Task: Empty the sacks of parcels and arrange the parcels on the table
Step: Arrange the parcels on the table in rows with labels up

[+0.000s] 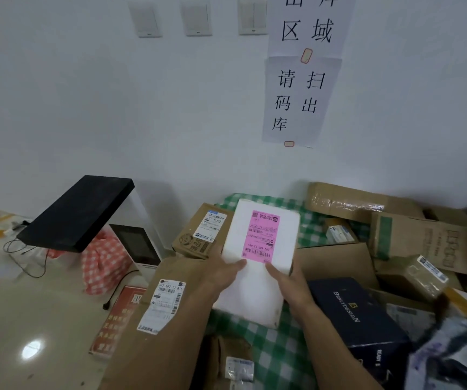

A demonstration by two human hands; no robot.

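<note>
Table [277, 358]: covered with a green checked cloth and crowded with parcels across the lower half of your view.
Brown boxes [423, 240]: a loose pile of taped cardboard at 2 to 4 o'clock from the parcel you hold.
Long brown box [176, 268]: lies at 8 o'clock, close beside your left forearm.
Dark blue box [353, 313]: printed lettering on top, at 4 o'clock, just beside your right wrist.
Small brown box [198, 235]: at 10 o'clock, touching or nearly touching the white box's far left edge.
White box [257, 294]: a flat, oblong foam-like parcel at the centre, above the checked cloth, long side running away from you; whether its near end rests on the cloth is not clear.
Left hand [221, 271]: clasps the white box's left edge, thumb lying on top.
Right hand [288, 280]: clasps the right edge the same way, thumb on top.
Pink label [260, 237]: stuck on the far half of the lid, print facing away from you.
Handling: it looks light and stiff, though foam dents and crumbles under pinching, and its smooth skin may slip.
Where to hold: keep both long edges, palms spread, thumbs flat; avoid squeezing corners.
Placing: the free cloth at 6 o'clock looks the likeliest gap.
</note>
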